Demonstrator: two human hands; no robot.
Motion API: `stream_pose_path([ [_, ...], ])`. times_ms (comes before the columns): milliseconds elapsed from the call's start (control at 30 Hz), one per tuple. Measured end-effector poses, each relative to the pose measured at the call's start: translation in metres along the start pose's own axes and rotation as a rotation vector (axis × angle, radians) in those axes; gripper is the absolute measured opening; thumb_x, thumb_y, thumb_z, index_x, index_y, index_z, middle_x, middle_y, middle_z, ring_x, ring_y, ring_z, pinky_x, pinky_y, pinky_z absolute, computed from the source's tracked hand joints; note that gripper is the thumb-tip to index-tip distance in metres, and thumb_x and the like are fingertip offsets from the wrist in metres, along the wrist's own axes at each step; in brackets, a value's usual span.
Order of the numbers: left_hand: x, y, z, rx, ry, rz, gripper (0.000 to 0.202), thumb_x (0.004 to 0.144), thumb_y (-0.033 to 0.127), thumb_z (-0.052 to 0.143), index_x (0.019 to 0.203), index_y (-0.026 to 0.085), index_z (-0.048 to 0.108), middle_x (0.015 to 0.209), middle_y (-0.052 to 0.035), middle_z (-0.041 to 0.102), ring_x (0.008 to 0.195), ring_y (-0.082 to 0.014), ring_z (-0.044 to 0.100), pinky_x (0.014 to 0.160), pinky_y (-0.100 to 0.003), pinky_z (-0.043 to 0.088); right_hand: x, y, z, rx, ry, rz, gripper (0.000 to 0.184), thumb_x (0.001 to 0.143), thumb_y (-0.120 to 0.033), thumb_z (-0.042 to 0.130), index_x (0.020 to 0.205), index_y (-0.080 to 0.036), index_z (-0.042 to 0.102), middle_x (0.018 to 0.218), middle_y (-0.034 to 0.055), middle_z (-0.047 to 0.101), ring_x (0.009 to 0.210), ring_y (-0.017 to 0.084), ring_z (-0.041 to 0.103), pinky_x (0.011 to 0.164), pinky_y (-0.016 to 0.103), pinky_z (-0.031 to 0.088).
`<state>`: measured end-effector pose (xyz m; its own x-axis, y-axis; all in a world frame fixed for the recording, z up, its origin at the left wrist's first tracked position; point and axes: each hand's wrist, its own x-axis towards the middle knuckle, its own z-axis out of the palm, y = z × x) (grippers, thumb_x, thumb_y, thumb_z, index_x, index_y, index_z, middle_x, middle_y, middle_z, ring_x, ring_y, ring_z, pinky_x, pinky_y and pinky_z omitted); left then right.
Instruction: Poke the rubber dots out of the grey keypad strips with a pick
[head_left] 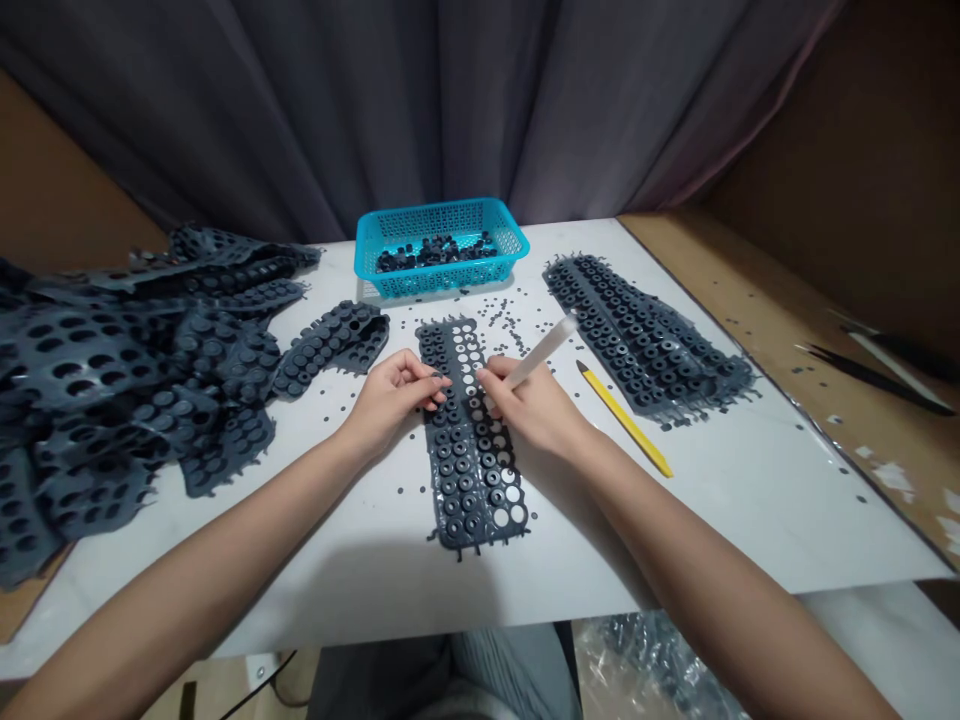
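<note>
A dark grey moulded rubber sheet (pixel 457 470) with rows of round ring-shaped parts lies lengthwise in front of me. Along its right side several holes are bare and show the white surface beneath. My left hand (pixel 403 390) rests at the sheet's left edge, fingers curled and pinched together; whatever is between them is too small to make out. In my right hand (pixel 525 400) is a whitish translucent stick (pixel 546 348), gripped like a pen and slanting up to the right. Its lower end is hidden by my fingers over the right-hand rows.
Behind the sheet stands a blue basket (pixel 442 278) with small black parts. Crumpled rubber sheets (pixel 150 370) are heaped at left; stacked sheets (pixel 645 340) lie at right beside a yellow cutter-like tool (pixel 626 420). Black tweezers (pixel 877 375) lie far right. Small black discs dot the white tabletop (pixel 750 510).
</note>
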<state>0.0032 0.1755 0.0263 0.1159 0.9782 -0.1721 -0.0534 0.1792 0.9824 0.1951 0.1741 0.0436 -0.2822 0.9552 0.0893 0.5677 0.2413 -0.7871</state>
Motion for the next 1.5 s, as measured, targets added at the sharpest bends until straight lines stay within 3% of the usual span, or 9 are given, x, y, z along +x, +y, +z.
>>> stream_pose_path([
  [100, 0.001, 0.007, 0.001, -0.134, -0.069, -0.239, 0.025, 0.062, 0.008, 0.058, 0.082, 0.019, 0.048, 0.076, 0.0007, 0.062, 0.063, -0.0092, 0.058, 0.058, -0.021, 0.048, -0.004, 0.0, -0.007, 0.158, 0.092, 0.059, 0.036, 0.091, -0.037, 0.044, 0.059, -0.021, 0.039, 0.048, -0.0039, 0.046, 0.05, 0.013, 0.052, 0.056, 0.026, 0.037],
  [200, 0.0, 0.012, 0.003, -0.036, -0.241, -0.266, 0.027, 0.06, 0.006, 0.047, 0.083, 0.018, 0.049, 0.07, 0.0024, 0.053, 0.058, -0.0081, 0.052, 0.056, -0.022, 0.046, -0.013, 0.006, -0.005, 0.242, 0.138, 0.12, 0.036, 0.09, -0.041, 0.047, 0.06, -0.02, 0.044, 0.048, -0.0033, 0.05, 0.048, 0.013, 0.053, 0.055, 0.026, 0.04],
  [300, -0.003, 0.016, 0.006, 0.309, -0.383, -0.034, 0.017, 0.07, 0.011, 0.046, 0.084, 0.018, 0.054, 0.069, 0.0015, 0.05, 0.058, -0.0101, 0.047, 0.053, -0.023, 0.042, -0.021, 0.017, 0.003, 0.344, 0.141, 0.181, 0.036, 0.089, -0.043, 0.049, 0.061, -0.02, 0.046, 0.048, -0.0019, 0.053, 0.048, 0.013, 0.053, 0.053, 0.026, 0.041],
  [433, -0.005, 0.019, 0.013, 0.869, -0.525, 0.375, 0.019, 0.073, 0.016, 0.056, 0.091, 0.018, 0.061, 0.086, -0.0019, 0.056, 0.08, -0.016, 0.055, 0.072, -0.03, 0.046, -0.026, 0.026, 0.013, 0.375, 0.1, 0.191, 0.038, 0.089, -0.045, 0.049, 0.06, -0.02, 0.046, 0.049, -0.0012, 0.054, 0.048, 0.014, 0.053, 0.052, 0.026, 0.042],
  [533, -0.002, 0.018, 0.015, 0.986, -0.597, 0.464, 0.02, 0.076, 0.014, 0.057, 0.095, 0.017, 0.062, 0.093, -0.0036, 0.057, 0.089, -0.0174, 0.056, 0.079, -0.03, 0.045, -0.027, 0.024, 0.013, 0.399, 0.107, 0.192, 0.038, 0.089, -0.045, 0.051, 0.061, -0.02, 0.047, 0.05, -0.0018, 0.055, 0.048, 0.013, 0.054, 0.05, 0.025, 0.042],
  [733, 0.003, 0.008, 0.01, 0.971, -0.599, 0.465, 0.017, 0.08, 0.018, 0.06, 0.097, 0.018, 0.064, 0.094, -0.0035, 0.058, 0.091, -0.0177, 0.056, 0.081, -0.03, 0.045, -0.024, 0.021, -0.007, 0.607, 0.054, 0.206, 0.024, 0.077, -0.042, 0.068, 0.077, -0.019, 0.063, 0.066, 0.0021, 0.069, 0.061, 0.016, 0.067, 0.061, 0.029, 0.054],
  [900, 0.002, 0.002, 0.009, 0.987, -0.583, 0.495, 0.02, 0.083, 0.023, 0.06, 0.103, 0.022, 0.066, 0.097, -0.0042, 0.06, 0.095, -0.02, 0.054, 0.082, -0.033, 0.044, -0.022, 0.023, -0.024, 0.522, 0.045, 0.235, 0.022, 0.073, -0.033, 0.073, 0.089, -0.018, 0.073, 0.078, 0.0067, 0.074, 0.073, 0.019, 0.07, 0.07, 0.033, 0.056],
  [1100, 0.003, -0.002, 0.009, 0.952, -0.573, 0.527, 0.016, 0.086, 0.025, 0.059, 0.098, 0.021, 0.068, 0.092, -0.0039, 0.061, 0.092, -0.0185, 0.055, 0.079, -0.031, 0.045, -0.027, 0.023, -0.009, 0.404, -0.02, 0.23, 0.002, 0.07, -0.017, 0.064, 0.069, -0.016, 0.064, 0.06, 0.0013, 0.067, 0.053, 0.013, 0.06, 0.052, 0.024, 0.048],
  [1500, 0.002, -0.007, 0.009, 0.988, -0.56, 0.583, 0.017, 0.087, 0.025, 0.056, 0.099, 0.019, 0.067, 0.093, -0.0041, 0.064, 0.089, -0.0184, 0.055, 0.077, -0.03, 0.044, -0.029, 0.018, -0.002, 0.143, -0.039, 0.098, 0.007, 0.071, -0.017, 0.056, 0.065, -0.017, 0.059, 0.057, -0.0007, 0.06, 0.051, 0.011, 0.05, 0.05, 0.022, 0.038],
])
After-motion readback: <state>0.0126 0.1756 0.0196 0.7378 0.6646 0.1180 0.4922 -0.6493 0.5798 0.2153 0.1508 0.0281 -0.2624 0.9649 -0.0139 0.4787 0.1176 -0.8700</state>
